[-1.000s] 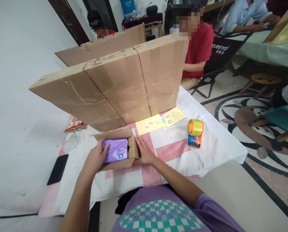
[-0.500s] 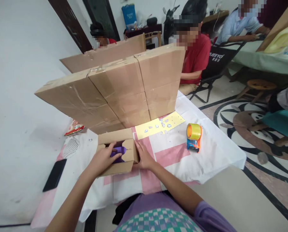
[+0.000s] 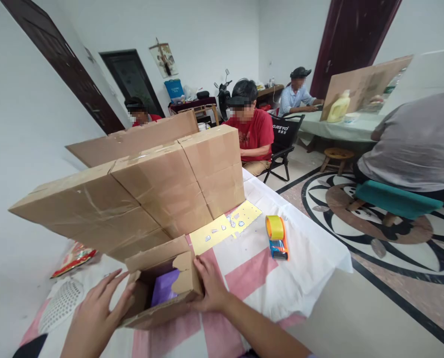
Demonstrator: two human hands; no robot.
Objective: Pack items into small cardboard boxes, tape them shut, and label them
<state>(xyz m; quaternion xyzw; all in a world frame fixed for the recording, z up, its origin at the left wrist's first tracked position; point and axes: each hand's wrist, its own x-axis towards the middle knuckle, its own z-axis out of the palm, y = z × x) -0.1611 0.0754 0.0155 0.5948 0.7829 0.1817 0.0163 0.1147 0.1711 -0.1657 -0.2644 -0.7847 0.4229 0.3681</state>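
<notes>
An open cardboard box [image 3: 158, 313] stands on the cloth-covered table in front of me, its flaps raised. Inside lies a purple item [image 3: 165, 287] whose kind I cannot make out. My right hand [image 3: 211, 288] grips the box's right end, thumb low on the near side and fingers at the far corner. At the left end is my left hand [image 3: 100, 303], its fingers stretched out and apart, the thumb side against the box's left flap. To the right, a tape dispenser [image 3: 279, 248] with a roll of yellow tape [image 3: 275, 227] rests on the cloth.
Stacked cardboard boxes [image 3: 165, 174] form a wall behind the work area. A yellow sheet [image 3: 225, 226] with small pieces lies before it. On the left are a red packet [image 3: 74, 258] and a dark flat object [image 3: 31, 346]. Several people sit at tables beyond.
My left hand has come out of the box, off the purple item, to its left end. My right hand still holds the right end. The head view has tipped upward.
</notes>
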